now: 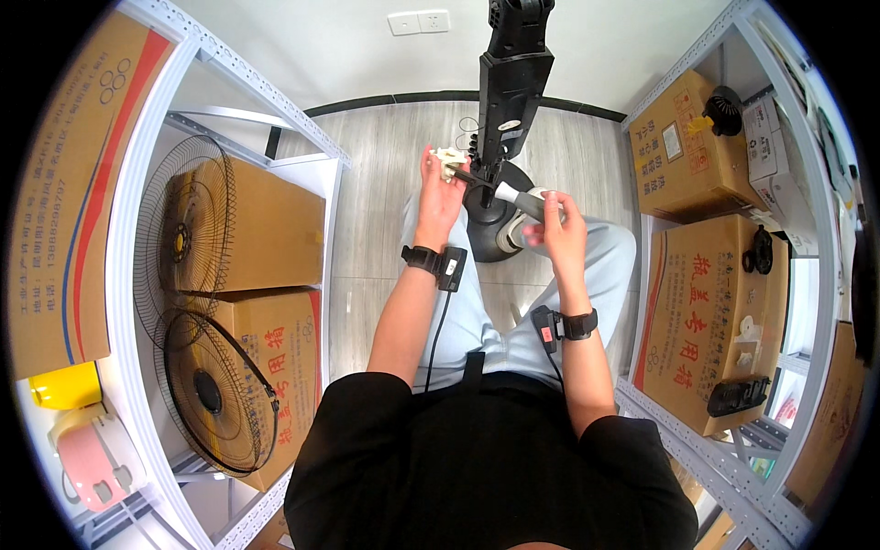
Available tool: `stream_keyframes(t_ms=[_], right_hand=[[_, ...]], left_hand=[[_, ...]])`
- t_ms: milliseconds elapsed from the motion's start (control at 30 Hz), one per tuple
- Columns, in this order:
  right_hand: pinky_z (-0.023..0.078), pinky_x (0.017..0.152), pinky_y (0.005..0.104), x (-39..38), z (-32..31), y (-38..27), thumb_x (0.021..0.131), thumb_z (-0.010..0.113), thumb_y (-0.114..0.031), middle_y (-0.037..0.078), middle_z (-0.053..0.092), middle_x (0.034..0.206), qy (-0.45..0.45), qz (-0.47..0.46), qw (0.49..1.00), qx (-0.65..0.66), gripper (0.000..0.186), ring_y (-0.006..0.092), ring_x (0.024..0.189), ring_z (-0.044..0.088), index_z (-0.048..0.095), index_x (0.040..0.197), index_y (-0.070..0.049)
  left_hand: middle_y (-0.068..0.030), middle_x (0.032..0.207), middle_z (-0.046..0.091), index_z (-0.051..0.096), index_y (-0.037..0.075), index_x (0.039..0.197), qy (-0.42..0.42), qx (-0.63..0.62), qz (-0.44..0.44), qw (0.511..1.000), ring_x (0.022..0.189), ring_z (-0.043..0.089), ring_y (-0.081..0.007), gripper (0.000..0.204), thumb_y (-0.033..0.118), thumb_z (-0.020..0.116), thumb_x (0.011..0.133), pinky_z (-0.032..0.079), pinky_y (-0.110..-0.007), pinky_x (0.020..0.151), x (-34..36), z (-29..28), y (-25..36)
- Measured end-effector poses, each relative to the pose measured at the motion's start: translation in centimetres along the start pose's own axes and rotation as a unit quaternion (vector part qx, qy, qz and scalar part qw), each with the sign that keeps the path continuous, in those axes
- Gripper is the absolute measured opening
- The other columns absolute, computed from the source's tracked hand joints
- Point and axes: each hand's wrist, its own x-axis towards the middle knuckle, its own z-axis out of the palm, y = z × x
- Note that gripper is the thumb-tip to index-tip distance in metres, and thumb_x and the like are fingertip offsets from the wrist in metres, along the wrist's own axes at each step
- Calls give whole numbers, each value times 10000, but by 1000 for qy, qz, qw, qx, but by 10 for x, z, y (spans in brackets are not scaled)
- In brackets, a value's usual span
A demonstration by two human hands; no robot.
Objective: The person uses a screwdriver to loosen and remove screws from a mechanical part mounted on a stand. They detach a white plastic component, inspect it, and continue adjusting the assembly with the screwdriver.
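My left hand (443, 197) is closed around a small cream-coloured plastic part (449, 161) of irregular shape, raised in front of the black stand. In my right hand (561, 229) is a screwdriver (521, 199) with a grey and white handle. Its dark shaft points left, and the tip reaches the cream part or lies just beside it; I cannot tell if they touch. Close behind both hands rises a black fan stand (515, 87), with thin loose wires near its middle. Its round black base (493, 225) rests on the floor between my legs.
Two wire fan grilles (183, 234) lean against cardboard boxes (275, 225) on the left rack. Atop boxes (687, 321) on the right rack lie a black motor-like part (723, 110), a black cover (739, 396) and small white pieces. Straps with small devices circle both my wrists.
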Motion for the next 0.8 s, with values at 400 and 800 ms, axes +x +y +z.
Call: stream_keyframes(t_ms=[400, 800], right_hand=[[508, 908, 306, 22, -5, 44, 931, 719, -123, 50, 608, 1102, 20, -28, 982, 184, 291, 159, 1042, 621, 589, 1174, -30], [494, 672, 222, 13, -11, 21, 975, 672, -183, 77, 659, 1065, -89, 87, 992, 38, 273, 115, 829, 655, 573, 1189, -43]], left_hand=[[-163, 1323, 519, 419, 215, 1442, -12, -32, -18, 999, 1188, 570, -402, 436, 290, 562, 1037, 547, -404, 968, -1, 3, 4], [-163, 1337, 525, 418, 233, 1456, -29, -65, -9, 997, 1192, 572, -410, 428, 251, 538, 1045, 544, -412, 954, -1, 3, 10]])
